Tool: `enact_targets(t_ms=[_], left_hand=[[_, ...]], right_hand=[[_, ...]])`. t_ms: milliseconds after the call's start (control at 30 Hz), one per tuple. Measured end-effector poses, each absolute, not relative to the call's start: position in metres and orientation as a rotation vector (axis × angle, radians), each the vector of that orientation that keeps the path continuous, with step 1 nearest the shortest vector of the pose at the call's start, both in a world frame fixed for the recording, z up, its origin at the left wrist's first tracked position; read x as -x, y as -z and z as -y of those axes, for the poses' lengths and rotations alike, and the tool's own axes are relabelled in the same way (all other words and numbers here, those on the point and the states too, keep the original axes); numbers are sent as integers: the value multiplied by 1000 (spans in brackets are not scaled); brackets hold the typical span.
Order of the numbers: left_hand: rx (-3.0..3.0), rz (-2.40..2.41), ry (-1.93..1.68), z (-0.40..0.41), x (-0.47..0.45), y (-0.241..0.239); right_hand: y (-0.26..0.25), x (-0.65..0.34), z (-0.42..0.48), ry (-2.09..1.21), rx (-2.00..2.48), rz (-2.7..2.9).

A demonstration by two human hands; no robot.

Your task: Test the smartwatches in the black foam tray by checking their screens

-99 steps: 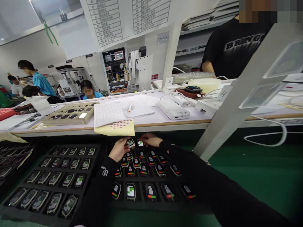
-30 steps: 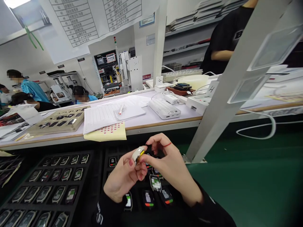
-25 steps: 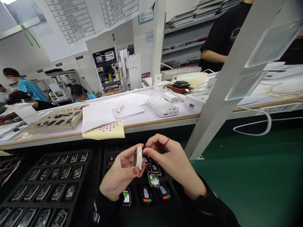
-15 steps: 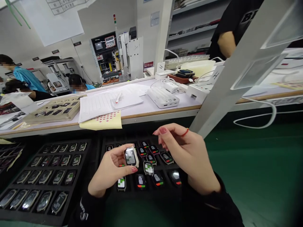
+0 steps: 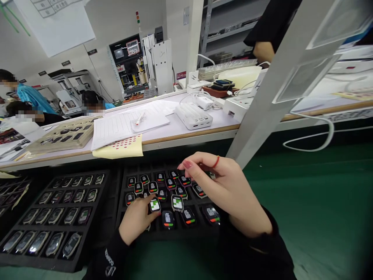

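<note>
Reading this off the head cam. Back wall: a control cabinet [image 5: 125, 66] beside a white bench machine [image 5: 162, 62]. Upper right, a co-worker in a black T-shirt [image 5: 271, 23] stands behind a white upright post [image 5: 279, 83].

Long workbench [image 5: 166, 130], white top, wood-toned edge. On it: a beige watch tray [image 5: 62, 134], ruled paper forms [image 5: 110, 132], a white power bank [image 5: 192, 116], and a yellow sheet with red dots [image 5: 118, 146] at the front edge.

Below the bench, two black foam trays of smartwatches, side by side. The left tray [image 5: 107, 194] has neat rows. The right tray [image 5: 124, 179] sits under both my hands, its watches at mixed angles.

Left hand [image 5: 136, 216] is low over the right tray, fingers on a smartwatch with a green-and-white screen [image 5: 155, 204], which sits on the tray near its front middle. Can't tell if that's a real clamp or just contact.

Right hand [image 5: 230, 190] hovers above the tray's right side, fingers loosely curled and apart from the watches, holding nothing. Red band [image 5: 216, 161] on it.
</note>
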State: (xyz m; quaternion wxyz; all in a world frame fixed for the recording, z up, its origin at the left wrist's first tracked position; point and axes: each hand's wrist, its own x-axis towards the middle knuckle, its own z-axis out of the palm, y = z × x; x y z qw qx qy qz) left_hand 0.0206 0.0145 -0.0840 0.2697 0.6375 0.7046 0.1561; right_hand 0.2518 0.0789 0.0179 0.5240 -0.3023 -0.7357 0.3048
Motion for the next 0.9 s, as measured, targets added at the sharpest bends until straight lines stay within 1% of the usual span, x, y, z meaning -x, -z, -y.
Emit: enact_targets(t_ms=[200, 300, 433, 533, 733, 900], left_hand=[[-1769, -1936, -268, -9, -28, 71], [-1787, -1941, -262, -8, -42, 62], [-2011, -1806, -273, -20, -66, 57], [-2116, -1725, -222, -33, -82, 60], [-2142, -1632, -117, -47, -90, 70], [-2091, -1656, -199, -53, -85, 80]], right_hand=[[-21, -255, -79, -715, 609, 1836], [-21, -256, -79, -713, 576, 1845], [-21, -257, -79, -723, 576, 1848], [-21, -258, -78, -721, 556, 1874], [-20, -259, -79, -730, 549, 1900], [-17, -251, -84, -777, 570, 1929]])
